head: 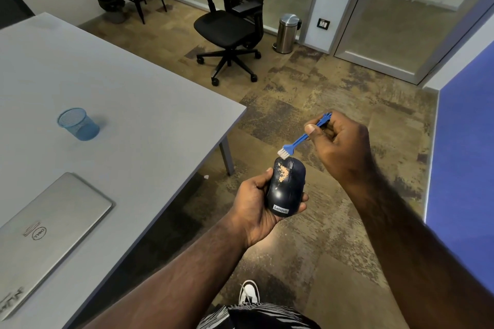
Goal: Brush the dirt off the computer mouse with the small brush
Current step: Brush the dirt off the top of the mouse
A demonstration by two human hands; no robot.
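Observation:
A dark blue computer mouse point(286, 189) with a white label lies in my left hand point(254, 203), held over the floor to the right of the table. Tan dirt point(283, 173) is scattered over its left button near the wheel. My right hand point(339, 141) pinches a small blue brush point(302, 139) by its handle, between thumb and fingers. The white bristles point(282, 152) point down and left, at the front edge of the mouse, just above the dirt.
A grey table point(120, 104) fills the left side, with a blue mesh cup point(78, 123) and a shut silver laptop point(45, 227) on it. A black office chair point(232, 21) and a steel bin point(287, 33) stand behind. A blue partition point(465, 163) rises at the right.

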